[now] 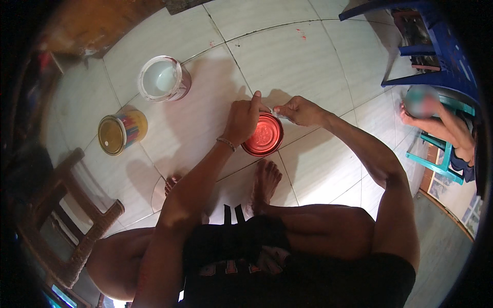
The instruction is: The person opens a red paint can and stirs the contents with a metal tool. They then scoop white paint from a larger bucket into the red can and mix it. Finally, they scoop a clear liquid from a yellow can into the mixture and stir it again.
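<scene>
A red can (265,136) stands on the tiled floor between my feet. My left hand (243,116) is closed at its upper left rim, thumb raised, partly covering the lid. My right hand (303,111) is pinched on a small pale thing just above the can's upper right rim; I cannot make out what it is. A white open bucket (160,79) with pale content stands up and to the left. Further left is a gold can (113,134) with a colourful label.
A brown wooden frame (72,200) is at the lower left. At the right are a blue plastic chair (431,77) and another person (447,133) by a teal stool (431,172). A wooden surface (82,25) borders the floor at the upper left.
</scene>
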A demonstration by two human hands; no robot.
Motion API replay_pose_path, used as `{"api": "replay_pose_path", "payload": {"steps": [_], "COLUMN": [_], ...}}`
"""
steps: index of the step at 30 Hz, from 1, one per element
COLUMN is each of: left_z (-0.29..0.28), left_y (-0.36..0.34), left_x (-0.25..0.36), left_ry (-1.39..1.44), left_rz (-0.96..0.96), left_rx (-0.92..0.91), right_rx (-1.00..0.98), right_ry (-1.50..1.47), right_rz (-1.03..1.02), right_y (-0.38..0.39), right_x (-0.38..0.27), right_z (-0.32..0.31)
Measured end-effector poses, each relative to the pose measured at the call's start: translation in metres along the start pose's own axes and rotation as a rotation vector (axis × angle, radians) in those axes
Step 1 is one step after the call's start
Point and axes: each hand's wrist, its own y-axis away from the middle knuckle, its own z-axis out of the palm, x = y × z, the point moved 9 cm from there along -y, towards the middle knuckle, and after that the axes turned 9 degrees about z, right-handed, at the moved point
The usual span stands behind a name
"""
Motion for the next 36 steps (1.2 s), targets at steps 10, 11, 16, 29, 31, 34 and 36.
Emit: {"api": "replay_pose_path", "payload": {"steps": [10,11,16,29,31,34,36], "left_z": [0.005,0.008,0.008,0.003,0.004,-0.001,-0.004], "left_y": [-0.003,-0.005,-0.001,0.069,0.070,0.068,0.067], "left_x": [0.001,-0.002,-0.006,-0.002,0.000,0.002,0.005], "left_ry": [-0.053,-0.081,-0.159,-0.049,-0.093,-0.096,-0.081], "left_rz": [0.156,0.171,0.107,-0.242,-0.179,-0.101,-0.070], "left_rx": [0.013,-0.017,-0.029,0.569,0.588,0.599,0.581], "right_rx": [-0.017,0.118,0.554,0.325,0.286,0.223,0.148], "right_ry": [-0.238,-0.032,0.867,0.954,0.866,0.644,0.517], "right_rz": [0.062,-0.157,-0.268,-0.090,-0.069,-0.181,-0.232], "right_y": [0.000,0.004,0.049,0.046,0.040,0.032,0.027], "right_x": [0.023,0.010,-0.041,-0.061,-0.056,-0.053,-0.049], "right_z": [0.015,0.005,0.020,0.016,0.006,-0.001,-0.003]}}
